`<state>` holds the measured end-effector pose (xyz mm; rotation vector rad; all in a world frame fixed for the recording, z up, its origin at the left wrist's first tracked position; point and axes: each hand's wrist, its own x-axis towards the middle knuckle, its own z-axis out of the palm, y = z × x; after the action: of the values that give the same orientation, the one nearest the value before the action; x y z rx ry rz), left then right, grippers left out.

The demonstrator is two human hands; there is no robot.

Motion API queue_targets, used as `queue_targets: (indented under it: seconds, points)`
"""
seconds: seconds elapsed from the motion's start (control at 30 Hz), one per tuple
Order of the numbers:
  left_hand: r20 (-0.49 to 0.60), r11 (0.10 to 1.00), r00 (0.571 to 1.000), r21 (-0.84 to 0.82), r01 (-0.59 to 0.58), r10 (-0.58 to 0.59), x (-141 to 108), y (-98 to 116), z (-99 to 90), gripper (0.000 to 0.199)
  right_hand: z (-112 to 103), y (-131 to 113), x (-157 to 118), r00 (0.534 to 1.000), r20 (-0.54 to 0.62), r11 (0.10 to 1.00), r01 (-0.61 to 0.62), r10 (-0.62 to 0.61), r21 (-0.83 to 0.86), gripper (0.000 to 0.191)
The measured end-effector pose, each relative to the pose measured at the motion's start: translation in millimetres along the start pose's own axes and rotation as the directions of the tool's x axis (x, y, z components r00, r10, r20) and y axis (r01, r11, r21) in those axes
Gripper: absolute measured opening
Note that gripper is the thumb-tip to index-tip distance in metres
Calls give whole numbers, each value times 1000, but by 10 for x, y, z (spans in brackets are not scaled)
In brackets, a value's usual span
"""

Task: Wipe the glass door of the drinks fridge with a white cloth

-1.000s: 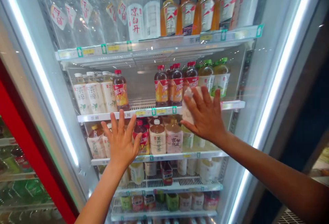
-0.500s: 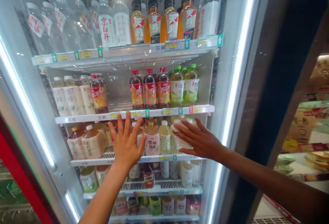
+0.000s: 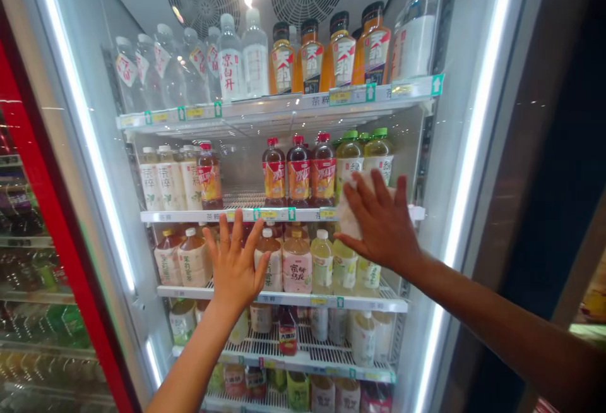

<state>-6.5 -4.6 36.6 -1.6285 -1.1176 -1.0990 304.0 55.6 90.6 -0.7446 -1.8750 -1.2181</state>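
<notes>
My left hand [image 3: 235,264] is open, fingers spread and palm flat against the clear glass door [image 3: 243,176] of a drinks fridge. To its right, my right hand [image 3: 384,223] presses a white cloth [image 3: 349,216] to the same glass. Parts of the cloth show around the fingers; the rest is hidden under the hand. Behind the glass, green tea bottles [image 3: 350,159] are partly covered by the right hand and cloth. Tea bottles on the shelf below [image 3: 192,258] stand behind the left hand.
Several shelves hold bottles: clear water bottles [image 3: 230,59] and amber bottles with black caps [image 3: 341,50] on top, red-capped bottles [image 3: 298,173] below. Bright light strips [image 3: 80,103] run down both sides. A red frame [image 3: 52,211] and another fridge stand at left.
My right hand has moved up the glass with the cloth, from the third shelf's level to the second's. The left hand keeps nearly its place in view. The fridge has shifted rightward in view.
</notes>
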Motion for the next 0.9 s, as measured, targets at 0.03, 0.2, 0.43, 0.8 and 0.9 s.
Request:
queue_targets:
  seconds: [0.03,0.2,0.43,0.8,0.9]
  points:
    - [1,1000,1000,9,4,-4,-15,-56,-20,79,28,-75,67,996,14,996,84,-85,9,99]
    - [0,998,1000,63,6,-6,-62,-434,-130,78,130,-336,540,984,-9,984,178,-179,-21,93]
    - [30,989,999,149,13,-17,-93,-1145,-332,78,349,-1044,1286,959,-51,955,284,-280,92,96]
    - [30,968,999,250,-26,19,-89,-2473,-733,77,735,-2021,2454,940,-126,928,335,-318,160,91]
    - [25,960,998,274,-59,54,-15,-2753,-826,76,763,-2068,2756,972,-187,978,166,-141,127,95]
